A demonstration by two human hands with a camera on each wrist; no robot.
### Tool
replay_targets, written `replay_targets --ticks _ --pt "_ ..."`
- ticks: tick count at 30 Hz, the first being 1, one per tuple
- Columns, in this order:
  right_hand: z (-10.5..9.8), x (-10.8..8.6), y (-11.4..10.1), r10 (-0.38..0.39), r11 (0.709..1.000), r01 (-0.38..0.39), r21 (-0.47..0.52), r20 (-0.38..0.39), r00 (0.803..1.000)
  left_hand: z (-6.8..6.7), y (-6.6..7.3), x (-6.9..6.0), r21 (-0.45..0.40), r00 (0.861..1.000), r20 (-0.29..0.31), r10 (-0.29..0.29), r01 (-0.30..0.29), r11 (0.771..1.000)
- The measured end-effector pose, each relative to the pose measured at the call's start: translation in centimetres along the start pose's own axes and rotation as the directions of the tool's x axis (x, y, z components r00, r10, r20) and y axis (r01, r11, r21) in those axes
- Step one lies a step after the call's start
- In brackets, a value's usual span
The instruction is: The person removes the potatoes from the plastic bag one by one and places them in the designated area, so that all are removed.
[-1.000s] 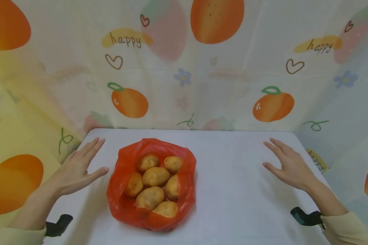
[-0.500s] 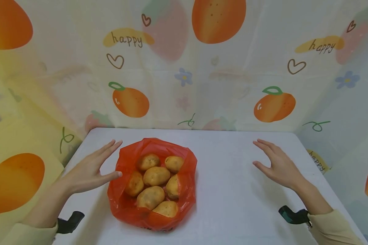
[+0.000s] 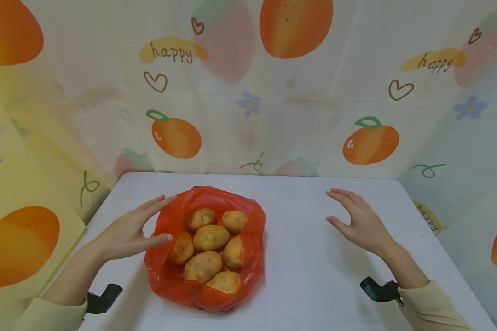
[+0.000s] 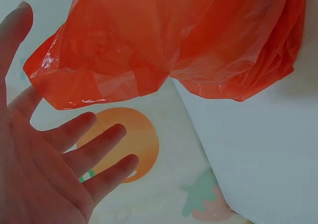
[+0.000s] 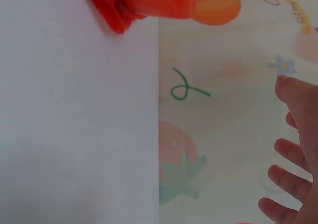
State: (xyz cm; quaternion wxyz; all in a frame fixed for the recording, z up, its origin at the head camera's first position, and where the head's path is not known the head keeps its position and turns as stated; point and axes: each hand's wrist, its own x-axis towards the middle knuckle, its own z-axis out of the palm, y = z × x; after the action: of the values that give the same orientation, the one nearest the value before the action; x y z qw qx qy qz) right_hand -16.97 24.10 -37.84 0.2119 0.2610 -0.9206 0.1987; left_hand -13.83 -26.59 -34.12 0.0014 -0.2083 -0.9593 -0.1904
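Note:
A red plastic bag (image 3: pixel 159 276) stands with its mouth wide on the white table, left of the middle. Several potatoes (image 3: pixel 211 237) lie inside it. At the bag's left side is my left hand (image 3: pixel 126 233), fingers spread, its fingertips overlapping the rim in the head view; whether they touch it I cannot tell. In the left wrist view the bag (image 4: pixel 189 35) looms beside the spread fingers (image 4: pixel 102 144). My right hand (image 3: pixel 362 224) hovers over the table's right half, fingers extended, holding nothing and well apart from the bag.
The white table (image 3: pixel 298 276) reaches back to a hanging cloth (image 3: pixel 290 124) printed with fruit, hearts and words. More printed cloth encloses the left and right sides. A dark wrist-camera mount (image 3: pixel 104 299) sits on my left wrist, another mount (image 3: pixel 380 290) on my right.
My left hand has moved right, from beside the bag to its left rim. My right hand has moved left toward the middle. The bag and potatoes stay where they were.

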Motion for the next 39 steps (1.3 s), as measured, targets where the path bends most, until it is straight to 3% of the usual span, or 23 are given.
replay_targets --ticks 17,31,39 --pt "1.4 1.5 -3.3 -0.071 0.994 0.072 0.084 -0.015 0.997 0.9 -0.6 0.4 -0.07 0.998 -0.031 0.054 -0.056 0.996" --pt "3.1 2.4 -6.5 -0.091 0.979 0.088 0.183 0.006 0.996 1.3 -1.4 0.1 -0.182 0.999 -0.006 0.036 -0.037 0.983" --pt "4.0 3.0 -8.4 -0.105 0.954 0.096 0.285 0.016 0.994 1.5 -1.5 0.2 -0.232 0.999 0.004 0.033 -0.032 0.972"
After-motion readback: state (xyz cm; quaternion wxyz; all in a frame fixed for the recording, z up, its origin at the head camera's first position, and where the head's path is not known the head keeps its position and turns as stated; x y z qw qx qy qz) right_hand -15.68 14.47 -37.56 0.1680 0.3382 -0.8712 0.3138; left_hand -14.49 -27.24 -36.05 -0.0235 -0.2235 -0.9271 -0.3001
